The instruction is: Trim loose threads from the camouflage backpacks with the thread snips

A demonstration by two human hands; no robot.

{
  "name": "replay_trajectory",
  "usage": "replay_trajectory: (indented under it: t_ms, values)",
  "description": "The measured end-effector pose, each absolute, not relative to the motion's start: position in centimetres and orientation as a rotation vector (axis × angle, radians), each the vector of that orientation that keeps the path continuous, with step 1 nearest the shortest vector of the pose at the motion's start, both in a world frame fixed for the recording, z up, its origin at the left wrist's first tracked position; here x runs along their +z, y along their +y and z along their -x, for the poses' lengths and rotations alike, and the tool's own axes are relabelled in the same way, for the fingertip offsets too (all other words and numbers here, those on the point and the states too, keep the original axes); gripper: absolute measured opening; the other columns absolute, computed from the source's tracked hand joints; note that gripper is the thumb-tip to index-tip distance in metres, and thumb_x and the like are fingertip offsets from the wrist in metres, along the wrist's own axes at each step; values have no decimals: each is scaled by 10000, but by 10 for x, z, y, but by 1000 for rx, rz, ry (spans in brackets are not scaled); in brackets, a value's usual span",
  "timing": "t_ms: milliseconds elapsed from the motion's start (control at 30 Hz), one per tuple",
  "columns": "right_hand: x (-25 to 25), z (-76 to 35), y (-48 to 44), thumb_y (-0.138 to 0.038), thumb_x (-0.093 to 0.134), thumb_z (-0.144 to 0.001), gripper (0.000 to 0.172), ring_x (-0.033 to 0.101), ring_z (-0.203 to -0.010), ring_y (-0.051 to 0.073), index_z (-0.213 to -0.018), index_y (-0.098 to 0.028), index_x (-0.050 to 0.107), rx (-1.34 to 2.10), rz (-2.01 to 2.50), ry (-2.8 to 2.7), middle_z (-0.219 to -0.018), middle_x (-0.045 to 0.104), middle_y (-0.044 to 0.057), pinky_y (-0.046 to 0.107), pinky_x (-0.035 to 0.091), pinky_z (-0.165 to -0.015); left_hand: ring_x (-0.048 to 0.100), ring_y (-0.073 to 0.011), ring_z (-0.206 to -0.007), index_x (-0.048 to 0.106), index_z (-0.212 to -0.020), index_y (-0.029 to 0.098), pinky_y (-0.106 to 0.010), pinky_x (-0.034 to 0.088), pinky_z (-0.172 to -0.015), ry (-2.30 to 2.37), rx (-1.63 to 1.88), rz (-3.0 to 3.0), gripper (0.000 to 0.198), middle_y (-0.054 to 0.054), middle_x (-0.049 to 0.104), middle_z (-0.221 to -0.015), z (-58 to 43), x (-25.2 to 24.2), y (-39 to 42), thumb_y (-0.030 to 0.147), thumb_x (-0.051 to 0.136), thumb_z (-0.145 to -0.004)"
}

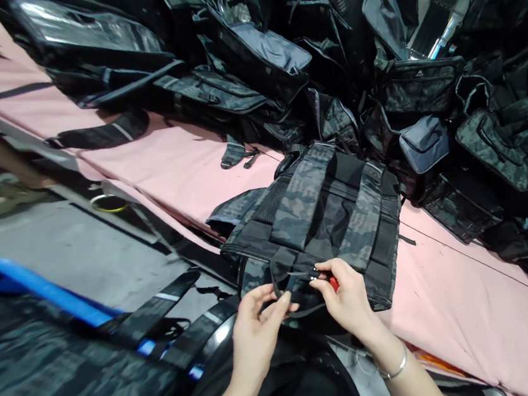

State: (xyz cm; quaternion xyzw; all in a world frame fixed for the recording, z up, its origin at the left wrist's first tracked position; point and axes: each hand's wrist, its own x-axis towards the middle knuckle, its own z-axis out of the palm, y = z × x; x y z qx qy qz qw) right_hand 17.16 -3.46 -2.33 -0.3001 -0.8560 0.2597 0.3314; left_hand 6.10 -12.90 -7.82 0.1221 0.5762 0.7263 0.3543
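Observation:
A camouflage backpack lies with its shoulder straps up on the pink-covered table, its bottom edge toward me. My left hand is closed in a pinch on a thin black webbing strap hanging from that edge. Just to the right, my right hand pinches a small black piece at the strap's end, whose kind I cannot make out. Something red shows between its fingers and palm; most of it is hidden. A bracelet circles my right wrist.
Several dark camouflage bags are heaped along the back of the pink table. At lower left, another camouflage bag lies by a blue rim. A round black shape is below my hands. Another person's limb shows at left.

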Motion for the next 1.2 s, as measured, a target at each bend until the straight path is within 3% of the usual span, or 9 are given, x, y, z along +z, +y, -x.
replay_trajectory:
  t_ms: [100,233,600,967,1100,1200]
  values:
    - [-23,-175,-34,-230,565,-827,100,610,-763,149,-914,-192,597,779,817,-2209,-846,641,22,254,468,-723,641,-161,-743,648,-911,159,-273,505,-735,1325,1786,-282,438,-46,665,-867,-55,-74,-130,417,772,-579]
    - [-20,-178,-34,-230,572,-826,94,612,-782,145,-909,-201,606,859,796,-2245,-867,651,12,254,465,-742,617,-143,-721,696,-828,166,-263,504,-728,1117,1752,-172,403,-37,688,-805,-48,-67,-128,355,827,-498]
    - [-29,-174,-34,-245,517,-881,86,605,-776,167,-850,-199,583,543,668,-2361,-845,659,44,274,456,-727,635,-167,-761,706,-812,171,-250,500,-701,1131,1738,-184,390,-54,704,-816,-48,-66,-127,352,831,-491]
    - [-29,-175,-37,-258,500,-890,114,607,-770,170,-849,-197,587,489,683,-2341,-849,667,47,281,457,-719,642,-183,-807,689,-829,164,-269,501,-758,1141,1716,-148,446,-62,702,-876,-48,-65,-126,357,843,-458]
    - [-24,-182,-39,-242,519,-870,101,611,-766,158,-836,-192,600,593,747,-2136,-833,666,41,269,467,-716,634,-219,-886,657,-923,166,-334,486,-841,1257,1656,-256,464,-90,682,-976,-47,-74,-128,407,785,-548]
    - [-21,-202,-43,-252,563,-830,118,609,-745,142,-921,-187,600,791,890,-1825,-822,640,25,241,482,-670,592,-235,-997,594,-1082,188,-379,454,-905,1653,1765,-579,472,-101,619,-1112,-49,-76,-131,401,693,-672]
